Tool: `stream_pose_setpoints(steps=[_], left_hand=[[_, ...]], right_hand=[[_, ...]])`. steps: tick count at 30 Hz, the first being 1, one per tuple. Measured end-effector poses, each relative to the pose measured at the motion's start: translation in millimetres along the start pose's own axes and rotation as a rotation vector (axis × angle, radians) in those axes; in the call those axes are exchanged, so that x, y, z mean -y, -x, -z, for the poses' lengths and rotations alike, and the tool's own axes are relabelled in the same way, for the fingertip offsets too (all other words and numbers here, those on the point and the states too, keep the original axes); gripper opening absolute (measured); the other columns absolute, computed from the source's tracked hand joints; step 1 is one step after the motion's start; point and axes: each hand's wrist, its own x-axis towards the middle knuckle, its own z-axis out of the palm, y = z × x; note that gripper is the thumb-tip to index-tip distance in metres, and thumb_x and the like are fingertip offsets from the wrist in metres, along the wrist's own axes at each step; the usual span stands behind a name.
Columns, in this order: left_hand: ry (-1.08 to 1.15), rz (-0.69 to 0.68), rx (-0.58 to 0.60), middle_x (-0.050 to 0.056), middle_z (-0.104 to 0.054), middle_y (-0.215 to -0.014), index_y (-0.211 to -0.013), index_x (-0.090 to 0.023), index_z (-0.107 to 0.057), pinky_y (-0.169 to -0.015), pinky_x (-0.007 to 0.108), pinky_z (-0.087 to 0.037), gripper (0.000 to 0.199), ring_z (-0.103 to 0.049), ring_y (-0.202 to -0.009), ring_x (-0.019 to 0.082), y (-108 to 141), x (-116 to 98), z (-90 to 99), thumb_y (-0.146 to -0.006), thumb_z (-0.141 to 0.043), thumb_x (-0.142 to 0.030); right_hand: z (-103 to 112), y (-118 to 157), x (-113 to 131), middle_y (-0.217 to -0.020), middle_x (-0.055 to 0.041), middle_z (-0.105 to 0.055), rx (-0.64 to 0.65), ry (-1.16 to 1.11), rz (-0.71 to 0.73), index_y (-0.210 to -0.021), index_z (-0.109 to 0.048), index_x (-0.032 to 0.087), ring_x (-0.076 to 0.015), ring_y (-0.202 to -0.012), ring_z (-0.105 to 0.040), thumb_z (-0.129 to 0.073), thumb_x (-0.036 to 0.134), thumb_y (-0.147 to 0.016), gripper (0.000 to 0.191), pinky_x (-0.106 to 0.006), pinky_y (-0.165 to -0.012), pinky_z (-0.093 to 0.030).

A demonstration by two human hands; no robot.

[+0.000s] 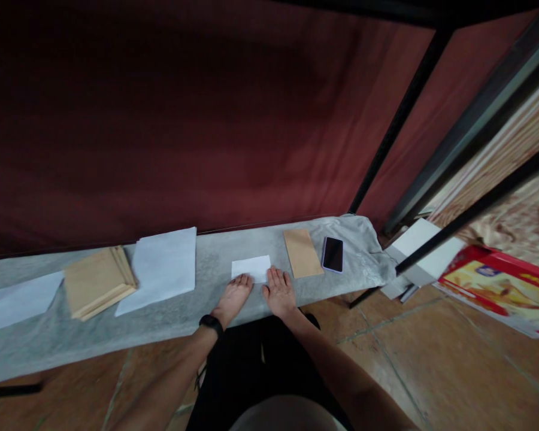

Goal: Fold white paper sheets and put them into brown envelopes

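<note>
A small white folded sheet of paper [250,266] lies flat on the grey cloth-covered bench, in front of me. My left hand [236,294] rests on its lower left edge, the fingertips curled slightly on the paper. Flat on the lower right corner lies my right hand [279,291], its fingers stretched out. Just right of that hand is a brown envelope [303,253]. A dark-screened phone [333,255] with a light purple edge sits beyond the envelope.
Left along the bench [215,239] lie larger white sheets [166,266], a stack of brown envelopes [99,281] and another white sheet [20,302]. A dark red wall rises behind. Black metal bars, a white box [424,251] and a red-yellow carton [503,284] stand at right.
</note>
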Motion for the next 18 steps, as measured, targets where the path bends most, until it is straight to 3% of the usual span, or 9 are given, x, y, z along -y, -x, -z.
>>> stream_pose_setpoints(steps=[5,9,11,14,16,18], left_hand=[[0.015,-0.02,-0.077,0.014,-0.072,-0.113,-0.117,-0.015,-0.065,-0.104,0.044,-0.046,0.035,-0.065,-0.108,0.026,6.9,-0.5,32.3,-0.092,-0.042,-0.006],[0.168,0.011,-0.246,0.009,-0.072,-0.111,-0.115,-0.021,-0.067,-0.105,0.045,-0.044,0.03,-0.064,-0.108,0.025,11.4,7.2,60.5,-0.096,-0.044,-0.017],[0.347,0.127,-0.406,0.01,-0.071,-0.117,-0.119,-0.022,-0.065,-0.106,0.046,-0.043,0.029,-0.062,-0.113,0.027,9.3,14.8,67.0,-0.097,-0.047,-0.028],[0.779,0.411,-0.638,0.012,-0.066,-0.128,-0.13,-0.021,-0.059,-0.1,0.042,-0.049,0.043,-0.062,-0.116,0.026,3.7,25.5,62.2,-0.092,-0.057,-0.042],[1.125,0.556,-0.635,0.012,-0.069,-0.121,-0.128,-0.018,-0.059,-0.088,0.037,-0.054,0.052,-0.066,-0.105,0.024,2.7,28.5,51.6,-0.085,-0.063,-0.048],[1.362,0.627,-0.509,0.009,-0.074,-0.103,-0.115,-0.016,-0.066,-0.075,0.033,-0.054,0.053,-0.069,-0.088,0.022,5.7,27.4,38.9,-0.078,-0.068,-0.053]], right_hand=[[20.2,-16.3,-8.4,-0.147,-0.0068,-0.058,-0.007,-0.311,-0.047,-0.128,-0.068,0.021,-0.0239,-0.138,-0.05,-0.055,0.021,-0.094,0.036,-0.045,-0.118,-0.033],[37.9,-30.6,-14.1,-0.112,-0.0045,-0.077,0.001,-0.61,-0.058,-0.107,-0.077,0.024,-0.0228,-0.108,-0.07,-0.053,0.025,-0.096,0.026,-0.039,-0.101,-0.05],[42.8,-34.8,-13.8,-0.1,-0.0032,-0.079,0.001,-0.647,-0.065,-0.104,-0.077,0.025,-0.0222,-0.095,-0.072,-0.052,0.031,-0.097,0.027,-0.034,-0.086,-0.056],[44.0,-39.3,-10.7,-0.084,-0.0003,-0.076,0.006,-0.713,-0.079,-0.097,-0.077,0.024,-0.019,-0.078,-0.07,-0.052,0.036,-0.097,0.028,-0.027,-0.069,-0.054],[41.7,-42.6,-8.5,-0.07,0.0014,-0.071,0.009,-0.747,-0.105,-0.09,-0.076,0.021,-0.0163,-0.065,-0.065,-0.051,0.037,-0.096,0.03,-0.023,-0.058,-0.05],[38.0,-46.5,-7.5,-0.061,0.0027,-0.065,0.007,-0.772,-0.14,-0.087,-0.074,0.019,-0.0144,-0.058,-0.059,-0.051,0.037,-0.095,0.03,-0.02,-0.051,-0.044]])
